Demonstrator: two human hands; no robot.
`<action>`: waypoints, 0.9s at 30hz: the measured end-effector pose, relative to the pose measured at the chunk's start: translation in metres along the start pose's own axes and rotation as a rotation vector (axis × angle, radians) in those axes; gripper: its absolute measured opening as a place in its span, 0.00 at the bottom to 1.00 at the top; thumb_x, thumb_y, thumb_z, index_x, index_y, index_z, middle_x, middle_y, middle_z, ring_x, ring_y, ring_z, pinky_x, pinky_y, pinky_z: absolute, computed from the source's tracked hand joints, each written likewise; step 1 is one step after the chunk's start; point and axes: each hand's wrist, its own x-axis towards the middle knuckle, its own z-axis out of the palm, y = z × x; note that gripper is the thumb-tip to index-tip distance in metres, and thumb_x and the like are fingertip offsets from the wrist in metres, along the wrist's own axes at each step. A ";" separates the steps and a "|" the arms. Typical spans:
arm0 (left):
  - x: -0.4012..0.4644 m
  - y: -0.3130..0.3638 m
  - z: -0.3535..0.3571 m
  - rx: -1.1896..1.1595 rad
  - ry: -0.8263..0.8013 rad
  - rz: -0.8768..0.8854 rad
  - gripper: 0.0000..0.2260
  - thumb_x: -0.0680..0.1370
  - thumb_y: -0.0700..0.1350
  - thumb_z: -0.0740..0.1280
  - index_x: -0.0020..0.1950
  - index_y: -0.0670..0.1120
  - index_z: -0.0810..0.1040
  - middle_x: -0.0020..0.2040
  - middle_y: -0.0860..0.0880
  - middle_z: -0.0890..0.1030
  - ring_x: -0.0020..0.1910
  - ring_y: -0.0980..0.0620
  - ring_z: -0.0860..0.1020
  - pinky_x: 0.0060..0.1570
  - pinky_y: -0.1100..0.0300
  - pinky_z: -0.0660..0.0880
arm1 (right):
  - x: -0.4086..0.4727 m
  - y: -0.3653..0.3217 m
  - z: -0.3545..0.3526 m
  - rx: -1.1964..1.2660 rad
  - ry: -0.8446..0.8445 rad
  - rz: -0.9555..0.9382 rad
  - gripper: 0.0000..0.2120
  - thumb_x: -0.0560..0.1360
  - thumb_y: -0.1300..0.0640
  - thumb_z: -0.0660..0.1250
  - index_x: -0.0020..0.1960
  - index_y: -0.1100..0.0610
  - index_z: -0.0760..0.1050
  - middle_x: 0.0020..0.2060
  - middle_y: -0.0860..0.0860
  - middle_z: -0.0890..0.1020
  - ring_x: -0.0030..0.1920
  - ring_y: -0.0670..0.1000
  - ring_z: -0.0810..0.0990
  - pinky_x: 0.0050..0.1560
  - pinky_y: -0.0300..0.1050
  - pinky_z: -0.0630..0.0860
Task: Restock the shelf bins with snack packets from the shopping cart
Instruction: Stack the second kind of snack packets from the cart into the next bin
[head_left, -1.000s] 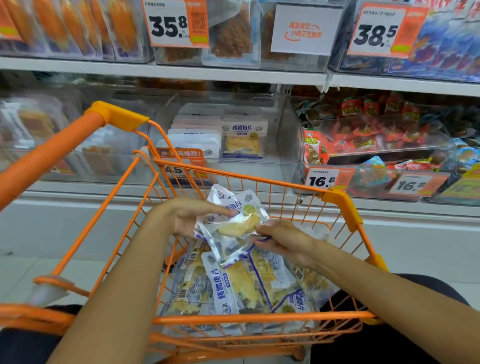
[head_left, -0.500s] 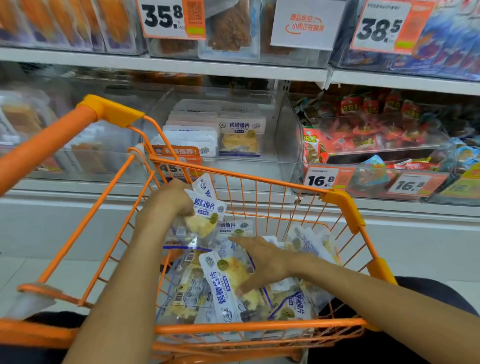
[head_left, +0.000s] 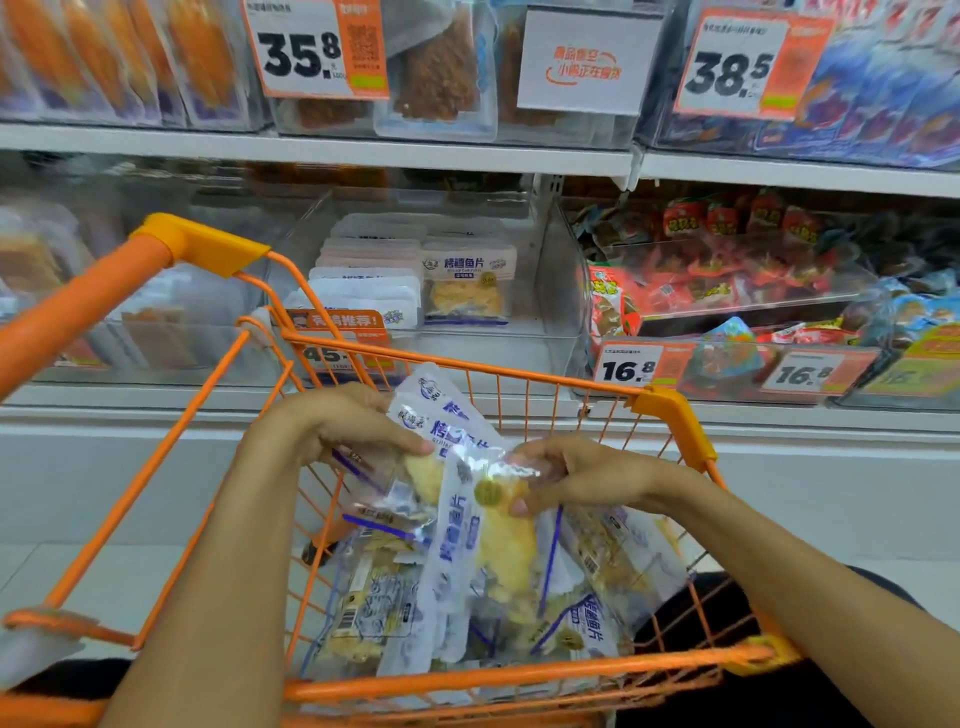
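Observation:
An orange wire shopping cart (head_left: 670, 410) holds several white-and-blue fish snack packets (head_left: 597, 618) with yellow contents. My left hand (head_left: 343, 431) grips a small stack of packets (head_left: 441, 421) above the cart's middle. My right hand (head_left: 561, 478) pinches the top of another packet (head_left: 493, 525), which hangs down against the stack. Behind the cart, a clear shelf bin (head_left: 550, 291) holds rows of the same packets (head_left: 467, 280).
A neighbouring bin (head_left: 727, 322) on the right is full of red snack packs, with price tags 16.8 (head_left: 628, 366) in front. The upper shelf (head_left: 363, 150) carries other bagged snacks and price cards. The cart's orange handle (head_left: 78, 306) runs at the left.
My right hand lifted off the pile in the cart and now pinches a packet beside the left hand's stack. The left hand rose slightly with its packets.

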 end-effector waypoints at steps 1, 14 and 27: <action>0.000 0.001 0.002 -0.040 -0.022 0.004 0.11 0.67 0.49 0.77 0.44 0.45 0.82 0.35 0.48 0.83 0.33 0.52 0.81 0.42 0.56 0.80 | -0.001 0.001 -0.001 0.063 0.053 -0.007 0.09 0.73 0.64 0.71 0.53 0.57 0.78 0.51 0.56 0.83 0.52 0.51 0.82 0.58 0.44 0.76; 0.006 -0.011 0.011 -0.294 -0.176 -0.083 0.23 0.75 0.57 0.63 0.62 0.43 0.79 0.60 0.42 0.81 0.61 0.44 0.77 0.67 0.45 0.69 | 0.003 0.004 0.023 0.722 0.213 0.346 0.09 0.72 0.55 0.73 0.50 0.56 0.78 0.60 0.55 0.78 0.60 0.56 0.79 0.60 0.54 0.76; 0.023 0.001 0.030 -0.479 -0.186 -0.014 0.37 0.74 0.71 0.49 0.73 0.49 0.65 0.63 0.40 0.78 0.56 0.39 0.80 0.52 0.42 0.79 | -0.012 -0.009 0.024 0.832 0.145 0.372 0.15 0.73 0.51 0.71 0.56 0.55 0.74 0.57 0.55 0.78 0.53 0.55 0.79 0.60 0.65 0.73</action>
